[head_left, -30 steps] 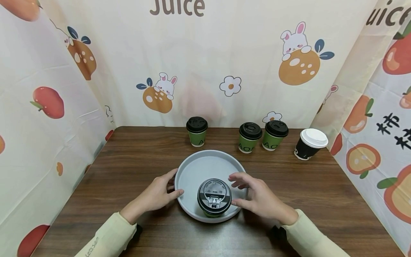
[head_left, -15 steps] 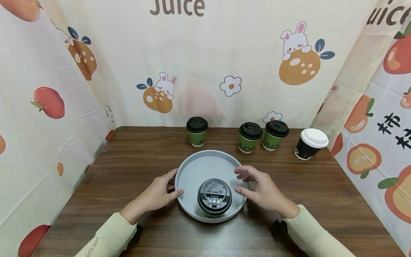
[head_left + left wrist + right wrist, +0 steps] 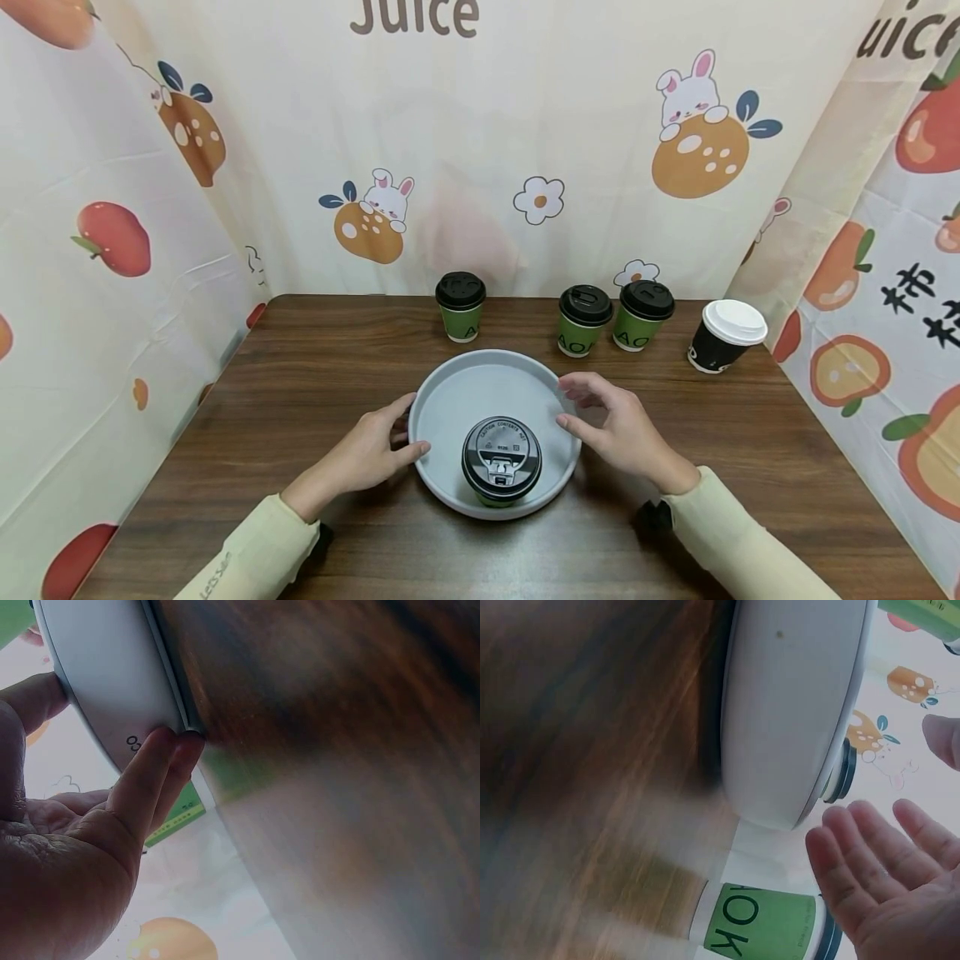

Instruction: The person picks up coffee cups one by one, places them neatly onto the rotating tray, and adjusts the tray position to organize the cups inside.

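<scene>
- Head view: can read "CAUTION CONTENTS" on the black lid [image 3: 501, 442] of the near green cup [image 3: 495, 502], upright on the grey tray [image 3: 450, 417], toward its near edge.
- Find the grey tray on the wooden table [image 3: 322, 358], between both hands.
- Notice the left hand [image 3: 375, 446] clamped on the tray's side, thumb at the rim, fingertips at the lower edge, partly covering dark letters there; cannot tell the word.
- Notice the right hand [image 3: 618, 433] just beside the opposite rim, thumb spread from loosely extended fingers.
- Behind the tray, see "A" on the left cup [image 3: 461, 308], "AO" on the middle cup [image 3: 581, 325] and right cup [image 3: 641, 321], all green and black-lidded.
- Farther right, see a white-lidded black cup [image 3: 726, 337], marking too small to read.
- Can read "Juice" on the fruit-and-rabbit backdrop [image 3: 465, 108], "Let's" on the left sleeve [image 3: 247, 550].
</scene>
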Demonstrator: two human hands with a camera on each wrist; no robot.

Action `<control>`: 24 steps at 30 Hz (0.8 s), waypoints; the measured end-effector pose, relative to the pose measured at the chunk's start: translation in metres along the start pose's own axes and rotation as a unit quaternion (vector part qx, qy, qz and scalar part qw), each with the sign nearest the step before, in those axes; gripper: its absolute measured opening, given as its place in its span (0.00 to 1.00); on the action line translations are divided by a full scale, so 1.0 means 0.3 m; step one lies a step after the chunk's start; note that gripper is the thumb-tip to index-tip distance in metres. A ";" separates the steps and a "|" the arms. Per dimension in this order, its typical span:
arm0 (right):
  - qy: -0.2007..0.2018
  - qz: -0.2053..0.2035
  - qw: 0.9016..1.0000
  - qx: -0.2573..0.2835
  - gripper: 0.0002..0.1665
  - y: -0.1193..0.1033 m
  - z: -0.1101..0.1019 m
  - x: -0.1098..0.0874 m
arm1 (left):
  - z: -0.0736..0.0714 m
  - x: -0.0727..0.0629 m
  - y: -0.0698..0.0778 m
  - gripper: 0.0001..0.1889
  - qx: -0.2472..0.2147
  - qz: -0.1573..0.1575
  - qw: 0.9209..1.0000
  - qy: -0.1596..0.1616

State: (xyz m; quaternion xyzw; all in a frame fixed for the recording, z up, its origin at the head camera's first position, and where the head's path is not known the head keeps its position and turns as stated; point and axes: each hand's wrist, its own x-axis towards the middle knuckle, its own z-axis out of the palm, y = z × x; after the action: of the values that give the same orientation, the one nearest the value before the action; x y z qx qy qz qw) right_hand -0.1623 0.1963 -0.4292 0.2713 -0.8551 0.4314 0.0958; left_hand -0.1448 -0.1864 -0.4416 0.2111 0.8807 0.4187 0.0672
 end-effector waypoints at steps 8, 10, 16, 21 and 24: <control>-0.002 0.049 0.998 -0.032 0.24 0.018 -0.011 0.018 | 0.002 0.002 0.001 0.40 0.006 -0.009 1.000 -0.001; -0.007 0.064 0.997 -0.033 0.24 0.022 -0.011 0.021 | 0.001 0.002 0.002 0.40 0.007 -0.010 1.000 -0.001; -0.009 0.087 0.996 -0.027 0.25 0.039 0.000 0.030 | 0.002 0.003 0.001 0.40 0.011 -0.011 1.000 0.000; -0.011 0.112 0.993 -0.022 0.24 0.052 0.010 0.039 | 0.002 0.002 -0.001 0.40 0.011 -0.011 1.000 0.000; -0.016 0.122 0.992 -0.022 0.24 0.058 0.009 0.045 | 0.001 0.001 -0.001 0.40 0.011 -0.010 1.000 0.000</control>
State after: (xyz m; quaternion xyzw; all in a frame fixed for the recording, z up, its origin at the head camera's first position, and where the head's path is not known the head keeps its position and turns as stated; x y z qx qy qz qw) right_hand -0.1829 0.1973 -0.4374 0.1698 -0.8927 0.4161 0.0345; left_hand -0.1449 -0.1861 -0.4420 0.2028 0.8874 0.4082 0.0691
